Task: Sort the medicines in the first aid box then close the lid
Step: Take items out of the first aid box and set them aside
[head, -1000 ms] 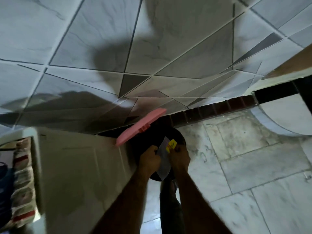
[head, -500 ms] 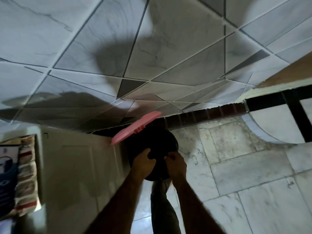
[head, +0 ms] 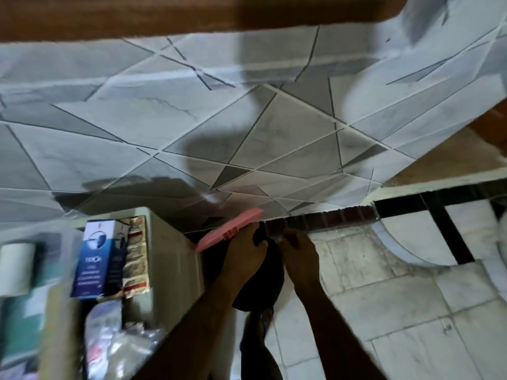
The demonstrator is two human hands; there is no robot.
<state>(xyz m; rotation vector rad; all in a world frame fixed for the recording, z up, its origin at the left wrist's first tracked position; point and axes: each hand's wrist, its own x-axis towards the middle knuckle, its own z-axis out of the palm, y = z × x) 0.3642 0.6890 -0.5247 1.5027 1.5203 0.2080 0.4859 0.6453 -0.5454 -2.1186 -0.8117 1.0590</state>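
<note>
Centre frame: left hand (head: 244,256) grips the dark bag (head: 270,283) beside the tilted pink lid (head: 230,229); right hand (head: 300,256) curled, grip unclear. White box (head: 170,259) lower left, blue carton (head: 93,259) inside.

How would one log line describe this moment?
left hand grips black container | right hand at its rim | pink lid tilted
</note>
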